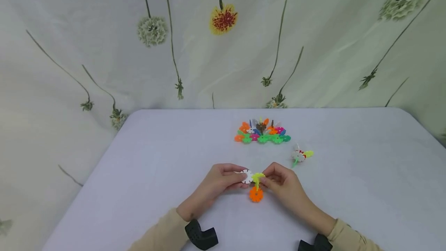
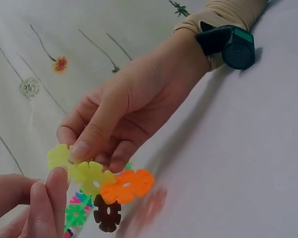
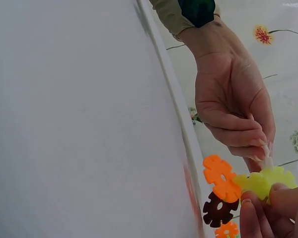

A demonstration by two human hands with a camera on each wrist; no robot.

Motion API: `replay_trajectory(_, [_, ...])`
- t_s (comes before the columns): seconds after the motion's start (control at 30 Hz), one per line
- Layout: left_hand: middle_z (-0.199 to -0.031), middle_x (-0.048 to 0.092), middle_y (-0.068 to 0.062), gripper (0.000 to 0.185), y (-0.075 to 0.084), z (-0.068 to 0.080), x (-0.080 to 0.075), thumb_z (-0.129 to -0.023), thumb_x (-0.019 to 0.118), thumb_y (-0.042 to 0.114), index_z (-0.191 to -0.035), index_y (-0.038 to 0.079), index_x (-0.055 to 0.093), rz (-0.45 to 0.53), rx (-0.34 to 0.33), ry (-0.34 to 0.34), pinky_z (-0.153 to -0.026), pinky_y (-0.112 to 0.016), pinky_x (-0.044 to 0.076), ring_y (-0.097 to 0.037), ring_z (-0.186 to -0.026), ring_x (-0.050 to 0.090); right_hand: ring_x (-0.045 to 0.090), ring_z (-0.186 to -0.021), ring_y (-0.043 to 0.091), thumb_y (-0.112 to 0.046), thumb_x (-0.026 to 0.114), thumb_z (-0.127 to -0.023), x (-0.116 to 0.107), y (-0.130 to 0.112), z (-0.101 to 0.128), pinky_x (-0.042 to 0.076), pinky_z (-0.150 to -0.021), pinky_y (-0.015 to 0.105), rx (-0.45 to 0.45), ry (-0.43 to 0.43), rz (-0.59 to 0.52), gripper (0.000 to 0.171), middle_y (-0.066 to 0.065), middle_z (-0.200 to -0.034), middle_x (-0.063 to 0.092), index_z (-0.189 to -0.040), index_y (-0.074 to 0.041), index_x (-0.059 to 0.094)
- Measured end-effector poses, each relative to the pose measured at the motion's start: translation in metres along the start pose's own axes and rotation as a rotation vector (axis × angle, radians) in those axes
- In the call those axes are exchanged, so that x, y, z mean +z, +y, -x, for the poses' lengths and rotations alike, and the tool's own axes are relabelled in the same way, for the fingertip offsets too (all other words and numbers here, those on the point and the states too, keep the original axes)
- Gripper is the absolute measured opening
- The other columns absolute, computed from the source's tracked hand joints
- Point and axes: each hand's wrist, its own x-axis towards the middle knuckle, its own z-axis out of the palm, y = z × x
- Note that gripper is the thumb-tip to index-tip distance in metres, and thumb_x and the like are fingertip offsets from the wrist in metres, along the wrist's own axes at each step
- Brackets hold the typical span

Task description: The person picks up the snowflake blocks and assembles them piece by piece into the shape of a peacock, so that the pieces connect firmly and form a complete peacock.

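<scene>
The white table (image 1: 139,189) stretches bare on every side of the two hands, its far edge meeting a draped flower-print cloth (image 1: 104,49) and its left edge slanting down toward the near corner. The hands work near the middle, a little toward the near side, with open surface to left and right.

Both wrist views are close and partly cropped: the left wrist view shows only the fingertips of the left hand (image 1: 217,183) at its lower left corner, and the right wrist view cuts the right hand (image 1: 282,185) to a few fingertips at its lower right. The white snowflake disc (image 1: 246,176) is nearly hidden there, showing only as a pale sliver between the left fingers (image 3: 248,141).

The left hand pinches the white snowflake disc between thumb and fingers. The right hand pinches a yellow-green snowflake disc (image 1: 258,176), which is slotted to an orange snowflake disc (image 1: 256,194) hanging below it, just above the table. The white and yellow-green discs meet between the two hands.

Farther back lies a heap of coloured snowflake discs (image 1: 262,131), well apart from the hands. A small assembled cluster (image 1: 300,155) rests to the right, nearer the right hand.
</scene>
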Motion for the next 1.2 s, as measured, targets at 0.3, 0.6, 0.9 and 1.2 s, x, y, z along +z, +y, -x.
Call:
replay_trajectory(0.3, [-0.088,0.067,-0.018,0.028,0.000,0.005,0.009,-0.088,0.064,0.003,-0.109,-0.014,0.058,-0.009,0.001,0.040,-0.074,-0.031,0.053,-0.019,-0.070,0.067,0.061,-0.064,0.019,0.005,0.069,-0.081,0.006,-0.011,0.005,0.054,-0.063,0.028,-0.092,0.030,0.192,0.010,0.001,-0.076,0.064,-0.082,-0.003,0.063])
replay_trajectory(0.6, [-0.083,0.068,-0.014,0.026,-0.001,0.004,0.015,-0.087,0.065,0.003,-0.107,-0.012,0.059,0.038,-0.062,0.111,-0.069,-0.024,0.053,-0.016,-0.067,0.067,0.062,-0.063,0.015,0.009,0.070,-0.077,0.010,-0.008,0.008,0.055,-0.061,0.028,-0.112,0.068,0.232,0.018,0.000,-0.075,0.063,-0.079,-0.006,0.062])
replay_trajectory(0.9, [-0.089,0.067,-0.014,0.030,0.000,0.000,0.010,-0.087,0.067,0.010,-0.109,-0.009,0.060,-0.020,-0.085,0.077,-0.075,-0.028,0.052,-0.017,-0.071,0.066,0.063,-0.066,0.016,0.005,0.070,-0.079,0.010,-0.006,0.006,0.054,-0.062,0.027,-0.052,0.069,0.230,0.013,0.001,-0.075,0.063,-0.080,-0.005,0.061])
replay_trajectory(1.2, [-0.101,0.065,-0.014,0.036,0.002,0.000,-0.008,-0.088,0.067,0.017,-0.115,-0.006,0.060,-0.089,-0.058,-0.031,-0.077,-0.029,0.052,-0.018,-0.078,0.065,0.061,-0.077,0.014,-0.008,0.072,-0.081,0.012,-0.009,0.008,0.053,-0.067,0.025,-0.004,-0.020,0.223,0.011,-0.003,-0.085,0.065,-0.090,-0.009,0.066])
